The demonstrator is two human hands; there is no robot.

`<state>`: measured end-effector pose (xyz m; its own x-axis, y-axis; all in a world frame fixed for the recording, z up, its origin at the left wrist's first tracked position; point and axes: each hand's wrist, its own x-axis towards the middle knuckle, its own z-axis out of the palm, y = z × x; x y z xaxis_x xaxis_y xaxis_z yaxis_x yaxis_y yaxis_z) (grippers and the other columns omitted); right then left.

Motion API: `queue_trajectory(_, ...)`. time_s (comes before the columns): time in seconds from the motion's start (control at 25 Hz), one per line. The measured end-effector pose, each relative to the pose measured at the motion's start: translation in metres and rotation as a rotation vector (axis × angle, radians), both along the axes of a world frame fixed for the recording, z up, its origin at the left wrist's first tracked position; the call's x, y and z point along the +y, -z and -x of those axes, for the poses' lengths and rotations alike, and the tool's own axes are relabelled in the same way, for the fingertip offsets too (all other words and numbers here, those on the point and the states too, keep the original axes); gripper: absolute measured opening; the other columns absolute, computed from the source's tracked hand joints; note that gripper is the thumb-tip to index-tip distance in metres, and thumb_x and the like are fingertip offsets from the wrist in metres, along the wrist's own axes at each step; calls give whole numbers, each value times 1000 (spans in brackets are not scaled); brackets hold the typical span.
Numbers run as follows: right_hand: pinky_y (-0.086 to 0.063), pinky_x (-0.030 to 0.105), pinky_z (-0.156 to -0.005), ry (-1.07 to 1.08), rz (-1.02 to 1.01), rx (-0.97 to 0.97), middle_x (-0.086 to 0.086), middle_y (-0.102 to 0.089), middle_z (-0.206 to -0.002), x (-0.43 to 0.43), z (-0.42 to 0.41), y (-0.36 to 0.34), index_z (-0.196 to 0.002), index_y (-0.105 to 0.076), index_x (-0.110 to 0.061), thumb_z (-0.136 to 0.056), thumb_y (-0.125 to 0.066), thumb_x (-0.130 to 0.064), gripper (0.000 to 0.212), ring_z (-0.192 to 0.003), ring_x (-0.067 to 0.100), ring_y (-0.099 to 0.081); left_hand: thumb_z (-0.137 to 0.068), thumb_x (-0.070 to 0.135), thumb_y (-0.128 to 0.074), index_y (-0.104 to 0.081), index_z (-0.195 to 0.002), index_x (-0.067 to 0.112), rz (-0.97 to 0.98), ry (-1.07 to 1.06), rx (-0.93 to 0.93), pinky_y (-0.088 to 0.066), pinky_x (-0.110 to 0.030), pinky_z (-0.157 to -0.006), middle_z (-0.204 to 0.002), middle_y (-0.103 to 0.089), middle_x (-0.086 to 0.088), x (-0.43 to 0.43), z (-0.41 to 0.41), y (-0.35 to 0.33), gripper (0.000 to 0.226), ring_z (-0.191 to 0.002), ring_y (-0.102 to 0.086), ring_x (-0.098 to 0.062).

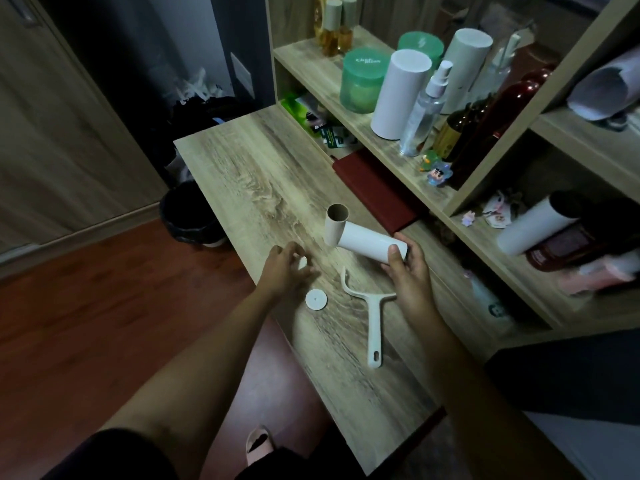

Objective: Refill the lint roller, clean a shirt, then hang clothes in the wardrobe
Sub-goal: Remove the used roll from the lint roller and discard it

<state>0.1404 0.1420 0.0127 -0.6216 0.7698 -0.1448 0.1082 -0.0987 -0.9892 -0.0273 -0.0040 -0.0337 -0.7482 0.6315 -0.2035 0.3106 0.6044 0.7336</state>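
My right hand [408, 271] grips one end of a white refill roll [367, 244], held tilted just above the wooden desk [242, 174]. An empty brown cardboard core [335, 225] stands upright at the roll's far end, touching it. My left hand [285, 271] rests on the desk with its fingers around a small white end cap [302, 263]. A second round white cap [316, 299] lies flat just in front of that hand. The white lint roller handle [373, 317], with no roll on it, lies on the desk between my arms.
A dark red book [375, 188] lies at the desk's back edge. Shelves to the right hold white rolls [400, 93], green jars [362, 79], a spray bottle [424, 112] and dark bottles. A black bin [188, 213] stands on the floor left of the desk.
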Motion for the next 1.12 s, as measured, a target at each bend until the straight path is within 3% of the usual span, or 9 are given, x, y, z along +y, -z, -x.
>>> queue_trajectory(0.24,-52,12,-78,14,15,7,-9,-54,-112,2,-2,8,-127,-45,-19,-97,-45,-19,30,-99,1,-58,-70,39,-78,-58,-115,22,125,5,18,-33,-33,-93,-117,-48,-7,6,-2,20,52,-115,-38,-27)
queue_trajectory(0.44,-51,11,-75,23,10,29,-13,-55,-109,1,1,3,-120,-47,-25,-97,-45,-20,23,-97,0,-60,-67,40,-79,-55,-118,21,128,10,12,-34,-33,-94,-120,-46,-6,5,-3,20,59,-116,-37,-26)
queue_trajectory(0.64,-50,10,-75,4,-13,100,-13,-56,-112,-3,8,-19,-114,-51,-37,-96,-48,-28,21,-96,-8,-62,-70,31,-80,-55,-115,15,-54,-141,-97,-40,-31,-94,-115,-46,-8,-9,3,-2,54,-114,-42,-24)
queue_trajectory(0.88,-51,15,-77,-113,-63,208,-13,-54,-113,-33,79,-61,-122,-48,-23,-96,-46,-20,25,-99,0,-59,-80,24,-74,-52,-125,2,-157,-283,16,-42,-29,-90,-126,-55,-15,-47,57,-57,55,-112,-55,-25)
queue_trajectory(1.04,-52,20,-82,-197,-72,243,2,-52,-121,-90,159,-72,-123,-47,-17,-96,-47,-18,27,-107,9,-56,-90,26,-60,-48,-132,4,-170,-358,82,-40,-28,-94,-132,-56,-13,-97,126,-75,49,-120,-54,-25)
queue_trajectory(1.12,-52,25,-86,-220,-63,233,-5,-52,-118,-122,200,-66,-121,-48,-21,-96,-47,-19,25,-107,9,-56,-91,25,-58,-48,-133,5,-158,-353,116,-38,-25,-93,-133,-55,-13,-127,164,-73,48,-122,-52,-27)
